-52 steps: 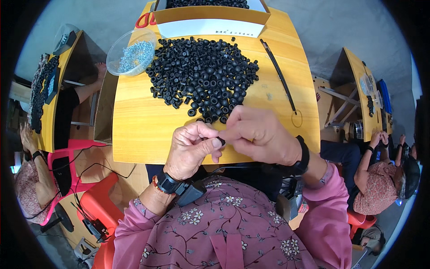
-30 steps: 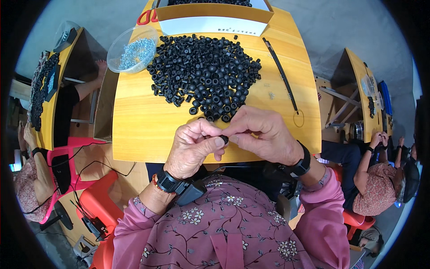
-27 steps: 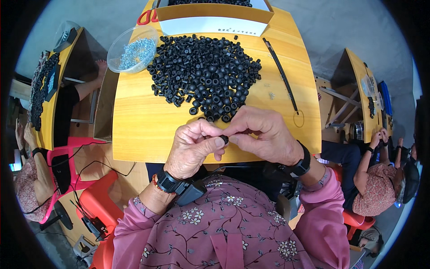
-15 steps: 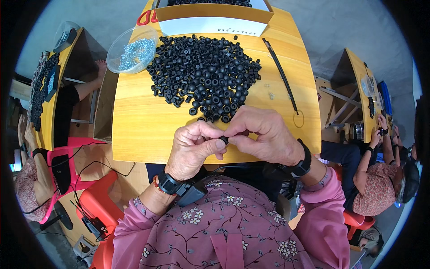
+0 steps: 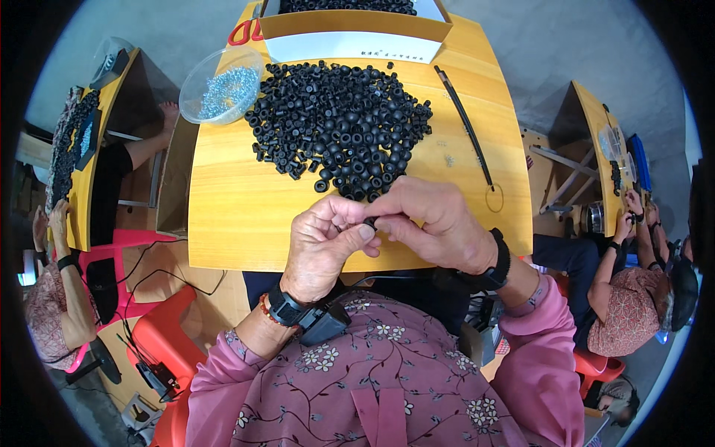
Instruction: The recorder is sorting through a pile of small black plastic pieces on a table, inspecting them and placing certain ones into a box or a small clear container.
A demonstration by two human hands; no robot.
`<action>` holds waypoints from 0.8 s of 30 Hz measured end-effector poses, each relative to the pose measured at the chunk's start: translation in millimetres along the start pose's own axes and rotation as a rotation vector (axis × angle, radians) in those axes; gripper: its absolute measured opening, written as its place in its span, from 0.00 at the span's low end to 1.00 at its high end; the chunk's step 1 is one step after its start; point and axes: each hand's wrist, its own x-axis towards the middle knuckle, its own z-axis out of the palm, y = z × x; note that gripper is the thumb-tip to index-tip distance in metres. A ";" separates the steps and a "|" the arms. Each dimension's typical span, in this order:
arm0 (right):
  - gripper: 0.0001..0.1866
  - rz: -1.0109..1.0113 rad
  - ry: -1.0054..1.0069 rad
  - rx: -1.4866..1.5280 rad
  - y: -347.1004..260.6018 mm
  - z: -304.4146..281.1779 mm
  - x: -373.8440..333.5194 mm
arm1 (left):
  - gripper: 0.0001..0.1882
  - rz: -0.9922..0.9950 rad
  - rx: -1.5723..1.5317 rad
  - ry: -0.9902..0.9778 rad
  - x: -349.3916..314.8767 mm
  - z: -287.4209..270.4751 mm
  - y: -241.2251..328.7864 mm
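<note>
Just over the near edge of the yellow wooden table (image 5: 231, 223), my two hands meet at the fingertips. My left hand (image 5: 320, 242) pinches a small round black part (image 5: 370, 222) between thumb and fingers. From the other side my right hand (image 5: 428, 227) is closed on the same piece, thumb and forefinger pressed together; anything else in its grip is hidden. Right beyond my fingers lies a wide pile of black parts (image 5: 335, 127), short stepped plugs towards the left and rounded hollow caps towards the near right.
A clear round tub (image 5: 190, 104) of small shiny metal pieces stands left of the pile. Behind is a white-and-brown box (image 5: 357, 46) of black parts, beside red-handled scissors (image 5: 240, 33). A thin black rod (image 5: 465, 123) lies right. Co-workers sit at tables on both sides.
My right hand has shifted slightly left, and its thumb now presses nearer the black part. The left hand keeps its pinch. At the left, a co-worker's hands have moved.
</note>
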 end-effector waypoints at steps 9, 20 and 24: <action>0.09 -0.074 0.003 -0.081 4.2 -1.4 -4.6 | 0.06 -0.033 0.018 0.005 -0.9 -1.9 -0.2; 0.15 -0.039 0.021 -0.063 -3.0 14.6 -5.2 | 0.06 -0.093 -0.129 0.019 -0.9 -0.9 4.3; 0.15 -0.104 0.080 -0.188 -0.4 22.2 -1.3 | 0.07 -0.118 -0.207 -0.006 -1.8 -5.6 5.4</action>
